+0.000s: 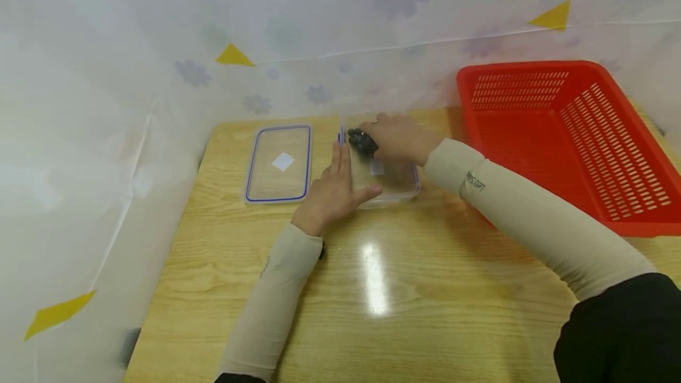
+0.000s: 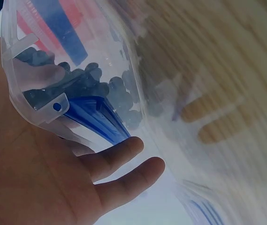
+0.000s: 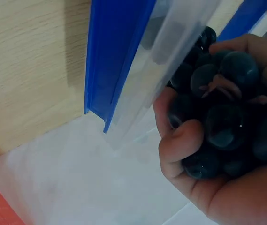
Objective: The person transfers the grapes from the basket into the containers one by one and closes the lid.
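Observation:
A clear plastic food container [image 1: 396, 194] with blue side clips [image 3: 117, 51] stands near the back of the wooden table. Inside its left part, my right hand [image 1: 399, 138] holds a bunch of dark grapes [image 1: 363, 142]. In the right wrist view the fingers [image 3: 182, 140] curl round the grapes, beside the container wall. My left hand [image 1: 328, 194] rests along the container's left side, its fingers straight and its thumb stretched over the front part. Through the clear wall, the left wrist view shows dark grapes [image 2: 88, 77] near that hand.
A clear lid [image 1: 263, 185] with a blue seal lies flat left of the container, bearing a white square. To the right stands a red slotted basket [image 1: 532, 66]. A flower-patterned white sheet [image 1: 298, 5] with yellow patches hangs behind and at the left.

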{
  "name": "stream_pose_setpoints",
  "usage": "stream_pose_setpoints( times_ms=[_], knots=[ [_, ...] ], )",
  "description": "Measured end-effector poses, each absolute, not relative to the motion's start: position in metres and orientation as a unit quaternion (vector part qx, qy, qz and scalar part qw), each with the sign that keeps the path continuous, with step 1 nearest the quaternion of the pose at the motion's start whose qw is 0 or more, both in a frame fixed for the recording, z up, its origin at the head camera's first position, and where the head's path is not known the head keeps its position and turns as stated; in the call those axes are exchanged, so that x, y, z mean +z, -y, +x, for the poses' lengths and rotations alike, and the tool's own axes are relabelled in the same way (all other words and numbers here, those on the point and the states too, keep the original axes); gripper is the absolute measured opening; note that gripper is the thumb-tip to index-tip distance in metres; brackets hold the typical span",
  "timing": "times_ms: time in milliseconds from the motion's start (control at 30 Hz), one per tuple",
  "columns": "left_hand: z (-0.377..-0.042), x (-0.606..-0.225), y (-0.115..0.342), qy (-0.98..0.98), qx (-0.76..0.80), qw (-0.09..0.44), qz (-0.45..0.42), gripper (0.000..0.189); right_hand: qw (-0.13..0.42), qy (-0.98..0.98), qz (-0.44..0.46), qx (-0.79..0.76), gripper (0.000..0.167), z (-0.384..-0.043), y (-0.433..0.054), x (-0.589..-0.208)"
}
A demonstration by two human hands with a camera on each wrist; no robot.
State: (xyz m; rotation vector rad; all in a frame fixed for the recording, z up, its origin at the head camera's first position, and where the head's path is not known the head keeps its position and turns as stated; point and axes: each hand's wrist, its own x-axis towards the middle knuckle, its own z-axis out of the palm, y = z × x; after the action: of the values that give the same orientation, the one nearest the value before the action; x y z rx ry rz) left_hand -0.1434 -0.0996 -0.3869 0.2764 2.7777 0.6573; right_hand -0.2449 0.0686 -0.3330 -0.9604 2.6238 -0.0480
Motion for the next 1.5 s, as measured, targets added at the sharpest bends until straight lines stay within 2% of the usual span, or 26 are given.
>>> stream_pose_setpoints(
  times_ms=[600,967,1100,1333,1500],
  knots=[
    [-0.146,-0.385,0.101,-0.961,0.218,0.135,0.1,0.115,0.197,-0.935,-0.288,-0.056,0.073,-0.231,-0.067,-0.343],
    [-0.146,-0.384,0.1,-0.964,0.213,0.129,0.094,0.115,0.223,-0.93,-0.29,-0.038,0.082,-0.23,-0.068,-0.339],
    [-0.146,-0.383,0.099,-0.964,0.211,0.13,0.093,0.115,0.21,-0.928,-0.3,-0.063,0.076,-0.235,-0.072,-0.333],
    [-0.145,-0.383,0.099,-0.964,0.208,0.138,0.091,0.114,0.162,-0.936,-0.296,-0.099,0.052,-0.245,-0.079,-0.312],
    [-0.145,-0.384,0.1,-0.964,0.208,0.132,0.097,0.113,0.134,-0.942,-0.281,-0.125,0.049,-0.248,-0.079,-0.291]
  ],
)
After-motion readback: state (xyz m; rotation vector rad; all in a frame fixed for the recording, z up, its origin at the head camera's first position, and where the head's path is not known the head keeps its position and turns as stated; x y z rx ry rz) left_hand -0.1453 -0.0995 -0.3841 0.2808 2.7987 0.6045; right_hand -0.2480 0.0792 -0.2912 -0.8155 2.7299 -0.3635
